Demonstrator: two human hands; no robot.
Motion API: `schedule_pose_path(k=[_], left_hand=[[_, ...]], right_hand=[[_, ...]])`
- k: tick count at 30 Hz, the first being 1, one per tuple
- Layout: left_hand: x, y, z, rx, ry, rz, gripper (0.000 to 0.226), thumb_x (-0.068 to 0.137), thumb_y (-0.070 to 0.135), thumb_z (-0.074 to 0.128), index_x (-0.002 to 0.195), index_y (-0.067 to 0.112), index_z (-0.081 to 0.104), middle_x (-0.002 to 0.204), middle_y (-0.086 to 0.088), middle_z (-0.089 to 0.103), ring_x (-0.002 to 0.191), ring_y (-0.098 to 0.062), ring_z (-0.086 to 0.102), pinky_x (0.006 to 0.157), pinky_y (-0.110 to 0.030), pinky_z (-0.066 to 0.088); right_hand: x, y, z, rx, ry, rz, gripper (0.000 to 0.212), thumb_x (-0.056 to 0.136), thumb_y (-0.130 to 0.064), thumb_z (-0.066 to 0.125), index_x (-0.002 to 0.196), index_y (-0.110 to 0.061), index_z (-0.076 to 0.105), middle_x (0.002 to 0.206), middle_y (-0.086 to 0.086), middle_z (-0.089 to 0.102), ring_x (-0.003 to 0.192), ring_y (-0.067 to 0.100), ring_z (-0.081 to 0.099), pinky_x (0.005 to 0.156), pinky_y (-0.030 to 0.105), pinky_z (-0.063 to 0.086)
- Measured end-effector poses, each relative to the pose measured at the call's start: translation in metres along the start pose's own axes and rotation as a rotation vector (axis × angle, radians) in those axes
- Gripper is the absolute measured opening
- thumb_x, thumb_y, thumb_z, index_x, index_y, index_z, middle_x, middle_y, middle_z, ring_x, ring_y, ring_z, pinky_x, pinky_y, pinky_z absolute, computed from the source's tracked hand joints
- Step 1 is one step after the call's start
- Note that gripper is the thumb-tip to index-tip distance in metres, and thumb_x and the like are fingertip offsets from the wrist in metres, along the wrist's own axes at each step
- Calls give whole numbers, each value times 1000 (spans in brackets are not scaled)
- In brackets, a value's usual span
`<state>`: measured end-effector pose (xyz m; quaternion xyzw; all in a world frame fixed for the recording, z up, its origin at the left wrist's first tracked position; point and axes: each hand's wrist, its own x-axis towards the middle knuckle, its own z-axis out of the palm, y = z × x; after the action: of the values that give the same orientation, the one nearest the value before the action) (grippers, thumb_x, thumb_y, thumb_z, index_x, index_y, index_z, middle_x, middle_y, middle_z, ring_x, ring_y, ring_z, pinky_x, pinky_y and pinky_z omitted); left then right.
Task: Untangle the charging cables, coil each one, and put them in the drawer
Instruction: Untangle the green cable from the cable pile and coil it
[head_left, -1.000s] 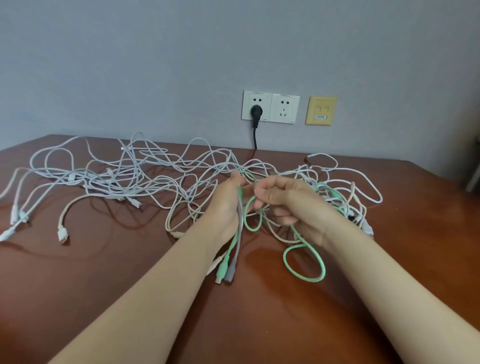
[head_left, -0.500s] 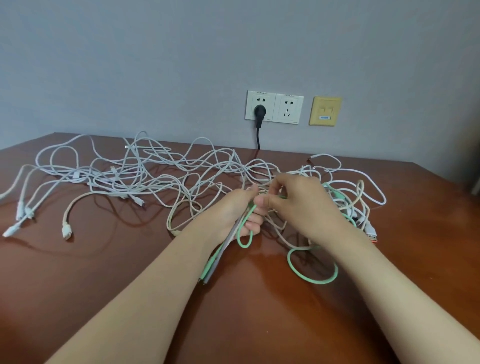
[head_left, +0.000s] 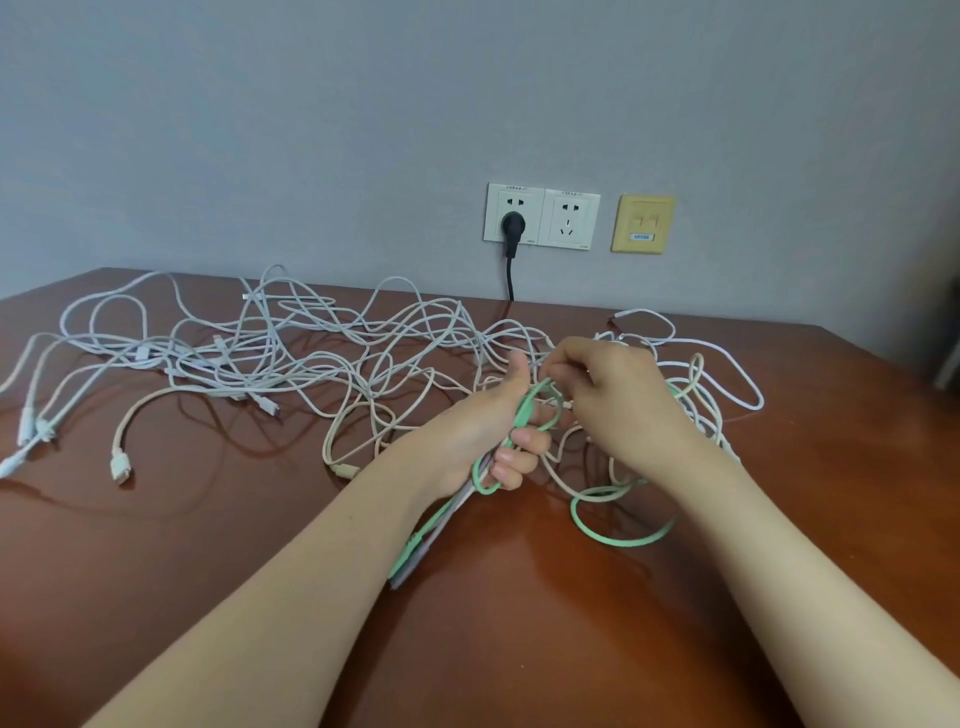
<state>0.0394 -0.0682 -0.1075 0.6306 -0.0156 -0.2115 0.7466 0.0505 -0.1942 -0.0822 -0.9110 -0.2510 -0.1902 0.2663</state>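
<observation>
The left hand (head_left: 480, 434), fingers curled, grips the green cable (head_left: 574, 512), its plug ends trailing toward 7 o'clock. The right hand (head_left: 615, 402) pinches that cable's loop beside the tangle of white cables (head_left: 234, 364) sprawling across the desk (head_left: 156, 571) toward 10 o'clock.

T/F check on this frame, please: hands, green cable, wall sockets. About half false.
1. The left hand grips the green cable. True.
2. The black plug sits in the right socket. False: it is in the left socket; the right one is empty.
3. The right hand lies flat on the table. False: its fingers are curled, pinching into the cable tangle just beside the left hand.
4. A loop of the green cable lies on the table by the right forearm. True.
5. A yellow wall plate is mounted to the right of the sockets. True.
</observation>
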Motion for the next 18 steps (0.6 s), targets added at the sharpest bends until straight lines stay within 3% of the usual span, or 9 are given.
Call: schedule_pose_path(k=[3,7,9,11,14,18], left_hand=[[-8,-1,4,121,-36,11,61,83,69,12,74,16,40,42,8,27,25,-2,18,29,-8,17],[-14,4,5,239,-49,25,54,89,62,22,83,15,47,41,9,26,23,-1,16,28,-9,14],[-15,5,5,194,-17,67,44,93,54,32,80,15,48,41,8,27,23,-2,17,29,-9,14],[-14,5,4,120,32,131,36,98,42,35,78,15,47,41,7,29,22,-3,17,30,-7,14],[-11,6,2,9,142,248,33,100,35,34,76,15,43,42,6,30,22,-4,17,31,-6,13],[-7,7,-5,-147,297,366,31,102,30,33,76,14,42,43,6,35,22,-4,19,30,-6,15]], right_hand=[[-1,4,-2,-28,69,-1,7,89,-21,57,88,-18,63,78,1,66,82,25,59,71,36,45],[-1,8,-12,-120,142,138,27,81,-47,64,74,-22,56,71,0,59,76,23,51,63,31,34],[-1,8,-12,-79,149,164,33,79,-52,63,64,-24,53,65,-3,57,74,22,51,62,31,35],[1,10,-10,-11,139,149,33,83,-51,59,63,-24,54,60,-4,55,72,23,53,62,32,38],[2,11,-5,11,70,109,18,92,-33,52,77,-25,58,53,-7,46,67,20,47,61,30,30],[1,5,1,4,57,88,22,95,-25,45,95,-20,66,64,-6,53,79,24,55,68,31,39]])
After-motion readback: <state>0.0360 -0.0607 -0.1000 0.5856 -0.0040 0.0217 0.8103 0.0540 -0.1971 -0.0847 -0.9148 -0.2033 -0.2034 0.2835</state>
